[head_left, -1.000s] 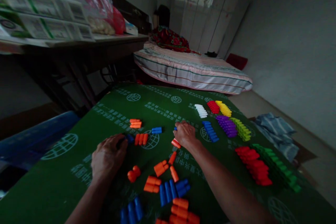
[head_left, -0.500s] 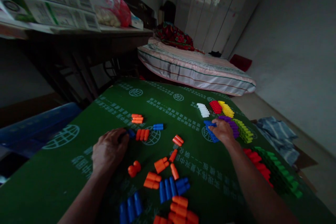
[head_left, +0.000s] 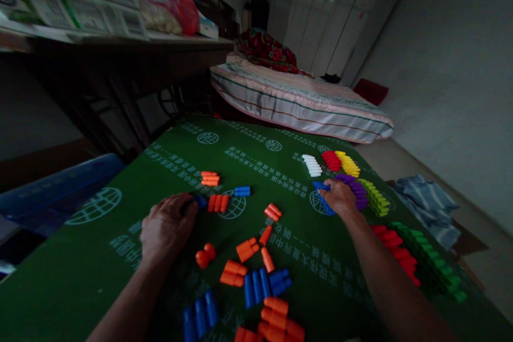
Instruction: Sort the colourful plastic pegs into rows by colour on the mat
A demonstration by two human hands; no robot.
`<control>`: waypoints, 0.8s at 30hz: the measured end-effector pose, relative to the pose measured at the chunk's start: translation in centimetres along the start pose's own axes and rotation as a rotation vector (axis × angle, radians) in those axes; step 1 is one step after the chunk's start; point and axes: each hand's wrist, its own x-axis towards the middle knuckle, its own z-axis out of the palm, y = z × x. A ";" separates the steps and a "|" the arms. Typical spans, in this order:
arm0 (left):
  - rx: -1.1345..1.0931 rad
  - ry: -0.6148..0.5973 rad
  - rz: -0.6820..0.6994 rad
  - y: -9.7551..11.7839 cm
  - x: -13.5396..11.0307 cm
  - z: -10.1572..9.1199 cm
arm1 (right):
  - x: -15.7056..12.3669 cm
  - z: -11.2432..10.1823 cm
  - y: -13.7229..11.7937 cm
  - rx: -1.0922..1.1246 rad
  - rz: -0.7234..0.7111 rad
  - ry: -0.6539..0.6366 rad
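Currently, locate the blue row [head_left: 326,204] on the right side of the desk [head_left: 72,278], partly beneath the right hand [head_left: 340,195]; read its long axis as slanting from far left to near right, with individual pegs laid crosswise, side by side; cannot tell which way their tips point, given the covering fingers. At the right hand: grip set low over the row, in apparent contact; cannot tell whether clenched on it or merely resting. At the left hand [head_left: 168,224]: grip curled down onto the desk, just beside or touching a dark blue piece [head_left: 201,202]; cannot tell whether grasping or released; too shadowed to read an axis there.

Just right of that piece, note the orange trio [head_left: 218,203], long axes running away from the body; farther right, the blue pair [head_left: 242,191], lying left to right; toward the center, the orange pair [head_left: 273,211], slanting. Material: smooth, plastic-looking; shape: cylindrical barrels with narrower ends; at the near edge, the blue trio [head_left: 200,315], with long axes aimed away. Right of the blue row, observe the knobbly purple row [head_left: 358,192] and yellow-green row [head_left: 373,196]; beyond it, the ribbed white row [head_left: 312,165]. Desk surface: flat, green, printed with pale globes and characters.
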 end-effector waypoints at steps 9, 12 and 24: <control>-0.016 0.015 -0.002 0.0 0.1 0.2 | -0.1 -0.1 -0.2 0.004 0.010 -0.023; -0.024 0.026 0.009 -0.1 0.0 0.2 | -0.1 0.0 -0.1 -0.011 0.004 -0.024; -0.032 0.103 0.066 -0.3 -0.6 0.8 | -3.7 -1.2 -5.1 -0.023 -0.301 0.067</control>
